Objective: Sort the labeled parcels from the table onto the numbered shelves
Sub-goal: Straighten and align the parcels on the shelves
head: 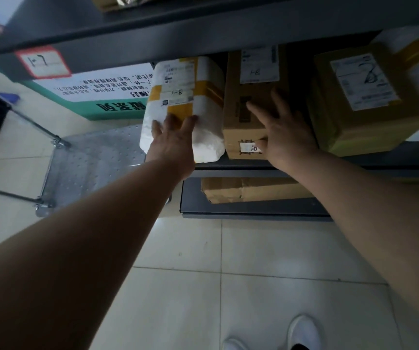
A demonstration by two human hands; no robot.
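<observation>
Both arms out at the middle shelf (pixel 354 157) rn. The white foam parcel (pixel 178 97) w/ yellow tape sits at the left end of that shelf, long side running front to back, so one short end points at me and the other goes in under the shelf above (pixel 152 34). Its near end is right at the front lip, label on the top face w/ "8-1" handwritten on it. My left hand (pixel 173 137) is flat on that near end, fingers straight and close together, not wrapped round anything. Touching its right side is a brown box (pixel 236 132), also long axis front to back, also marked "8-1". My right hand (pixel 281 132) lies on top of that one w/ fingers spread wide, thumb down by a small sticker (pixel 250 147) on the front face, gripping nothing. Further right, w/ a dark gap between, is another taped box (pixel 362 97). There's a red-edged tag (pixel 43 62) on the upper shelf's rim, can't read it tbh. Metal cart (pixel 89 160) on the floor to the left, one more box (pixel 248 189) on the level below.
</observation>
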